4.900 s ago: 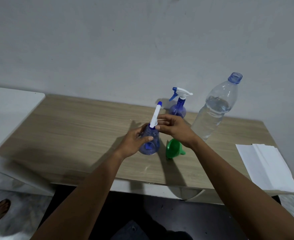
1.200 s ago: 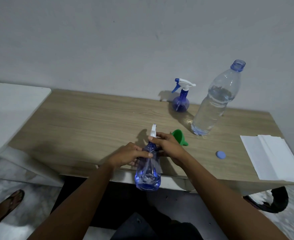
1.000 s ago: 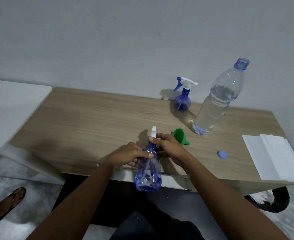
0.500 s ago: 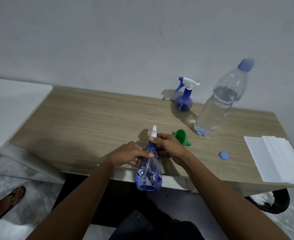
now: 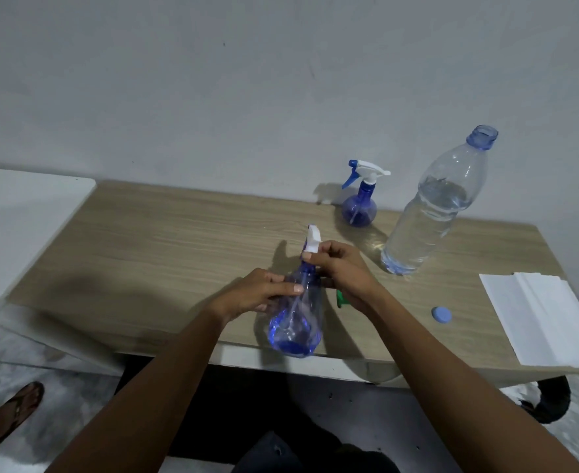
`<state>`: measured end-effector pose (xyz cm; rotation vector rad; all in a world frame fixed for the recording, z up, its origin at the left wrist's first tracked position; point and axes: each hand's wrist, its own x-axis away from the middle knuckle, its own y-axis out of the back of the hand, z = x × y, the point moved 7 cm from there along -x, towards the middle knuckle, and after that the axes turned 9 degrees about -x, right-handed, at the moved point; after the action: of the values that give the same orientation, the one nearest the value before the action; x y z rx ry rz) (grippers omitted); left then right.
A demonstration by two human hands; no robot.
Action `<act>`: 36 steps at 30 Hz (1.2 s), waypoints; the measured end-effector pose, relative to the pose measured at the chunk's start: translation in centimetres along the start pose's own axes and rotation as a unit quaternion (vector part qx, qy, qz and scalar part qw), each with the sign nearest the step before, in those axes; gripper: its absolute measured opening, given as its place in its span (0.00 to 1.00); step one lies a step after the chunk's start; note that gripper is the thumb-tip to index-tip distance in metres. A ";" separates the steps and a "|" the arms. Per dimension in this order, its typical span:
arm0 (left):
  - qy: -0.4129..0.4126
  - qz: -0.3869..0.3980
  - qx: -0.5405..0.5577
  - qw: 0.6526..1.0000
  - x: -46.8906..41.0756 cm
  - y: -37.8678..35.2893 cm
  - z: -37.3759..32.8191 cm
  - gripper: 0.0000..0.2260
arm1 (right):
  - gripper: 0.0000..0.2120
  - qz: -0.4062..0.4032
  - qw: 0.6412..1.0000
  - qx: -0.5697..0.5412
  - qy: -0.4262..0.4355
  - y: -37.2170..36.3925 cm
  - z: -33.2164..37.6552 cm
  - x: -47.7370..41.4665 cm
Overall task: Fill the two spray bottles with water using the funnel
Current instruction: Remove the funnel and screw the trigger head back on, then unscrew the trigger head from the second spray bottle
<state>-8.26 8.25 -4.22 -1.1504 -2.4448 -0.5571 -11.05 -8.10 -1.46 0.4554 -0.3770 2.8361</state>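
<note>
Gripped at the shoulder by the left hand (image 5: 259, 295), fingers wrapped around it: a translucent blue plastic spray bottle (image 5: 296, 322), tilted and held over the near edge of the light wood-grain table (image 5: 165, 247). Pinched at the collar under the white trigger head (image 5: 312, 238) by the right hand (image 5: 341, 273), fingers closed; screwing on or off cannot be told, though some water shows inside. Mostly hidden behind the right wrist, a green plastic funnel (image 5: 341, 298). Standing upright near the wall, a second small blue spray bottle with white sprayer (image 5: 359, 199), just beside a tall clear uncapped water bottle (image 5: 431, 213), part full. Loose on the table, a round blue cap (image 5: 441, 314); farther right, folded white paper towels (image 5: 547, 315). Likely next: head seated tight, then the second bottle opened, calling for a firm twist with the body held steady. Behind, a plain grey wall (image 5: 247, 80); at left, a white surface (image 5: 18, 216).
</note>
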 end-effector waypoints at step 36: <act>-0.121 -0.415 -0.105 0.895 -16.3 5.4 -11.4 0.23 | 0.13 -0.359 0.924 0.046 0.125 10.8 6.1 -12.3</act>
<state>7.60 -4.72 -1.56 -0.1610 -3.1088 -0.9748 -1.01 -22.39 -2.27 0.1820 -0.0078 2.1542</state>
